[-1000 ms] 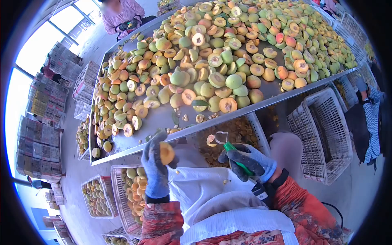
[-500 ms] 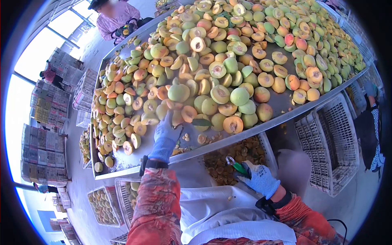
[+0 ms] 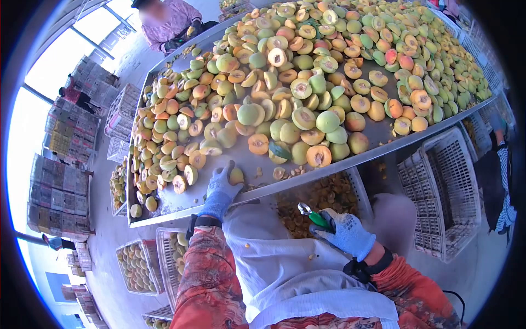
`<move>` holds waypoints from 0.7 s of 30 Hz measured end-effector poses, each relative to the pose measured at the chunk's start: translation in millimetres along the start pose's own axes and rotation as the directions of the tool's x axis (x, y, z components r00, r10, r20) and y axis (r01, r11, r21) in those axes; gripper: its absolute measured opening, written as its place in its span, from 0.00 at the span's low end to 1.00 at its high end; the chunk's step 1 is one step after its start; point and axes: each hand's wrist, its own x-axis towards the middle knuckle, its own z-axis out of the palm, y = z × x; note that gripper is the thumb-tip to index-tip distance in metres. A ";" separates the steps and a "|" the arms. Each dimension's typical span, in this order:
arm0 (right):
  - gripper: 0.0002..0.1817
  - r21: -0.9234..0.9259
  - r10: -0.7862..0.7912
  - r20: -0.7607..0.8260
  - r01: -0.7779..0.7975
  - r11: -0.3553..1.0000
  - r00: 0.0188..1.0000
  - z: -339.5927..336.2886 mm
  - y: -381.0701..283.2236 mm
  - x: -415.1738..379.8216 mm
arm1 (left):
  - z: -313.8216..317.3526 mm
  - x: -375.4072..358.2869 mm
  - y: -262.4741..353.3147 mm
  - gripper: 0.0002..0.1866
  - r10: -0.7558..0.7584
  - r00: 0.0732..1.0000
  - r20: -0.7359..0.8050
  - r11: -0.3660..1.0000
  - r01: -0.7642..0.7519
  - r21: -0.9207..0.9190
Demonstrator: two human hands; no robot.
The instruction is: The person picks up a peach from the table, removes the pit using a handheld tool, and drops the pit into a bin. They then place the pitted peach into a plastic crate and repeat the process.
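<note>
A metal-rimmed table (image 3: 263,193) carries a large heap of halved and whole peach-like fruits (image 3: 304,118). My left hand (image 3: 222,189), in a light blue glove, is at the near edge of the table with its fingers around a yellowish-green fruit (image 3: 236,176). Over the crate in front of my lap, my right hand (image 3: 346,232), also gloved, grips a green-handled tool (image 3: 320,219) with a metal ring-like end pointing up and left. Small pits or scraps (image 3: 279,173) lie on the metal near the rim.
Below the table rim, a crate (image 3: 359,192) holds brownish cut pieces. Empty white crates (image 3: 442,192) stand at the right, fruit-filled crates (image 3: 137,267) at the lower left, stacked crates (image 3: 60,189) farther left. One person (image 3: 167,24) works across the table; another (image 3: 496,181) is at the right.
My left hand has drawn back from the heap toward the near rim, now with a fruit in its fingers. My right hand still holds the tool. The view has shifted slightly.
</note>
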 end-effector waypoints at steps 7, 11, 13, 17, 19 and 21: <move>0.20 -0.065 -0.099 -0.080 0.094 0.993 0.992 2.0 -13.8 -18.3 | 23.1 34.4 -16.5 0.31 -0.050 0.997 -0.057 0.683 -0.008 -0.730; 0.23 -0.066 -0.108 -0.124 0.101 0.993 0.986 -4.4 -20.2 -13.2 | -46.3 -33.9 57.3 0.32 0.315 0.943 0.112 -0.391 0.236 -0.889; 0.24 -0.166 -0.227 -0.268 0.187 0.968 0.936 -9.6 -42.9 -3.4 | -33.9 -52.2 80.3 0.34 0.244 0.948 0.206 -0.532 0.308 -0.789; 0.25 -0.356 -0.319 -0.288 0.209 0.911 0.903 -4.8 -55.3 14.0 | -6.0 -81.5 104.2 0.30 0.195 0.946 0.259 -0.460 0.321 -0.828; 0.26 -0.514 -0.442 -0.311 0.242 0.823 0.841 -1.3 -54.8 16.7 | -3.5 -92.6 113.0 0.25 0.146 0.968 0.202 -0.328 0.241 -0.914; 0.28 -0.543 -0.340 -0.226 0.172 0.822 0.913 -3.8 -60.7 9.8 | -8.0 -96.1 116.3 0.24 0.160 0.972 0.172 -0.311 0.215 -0.926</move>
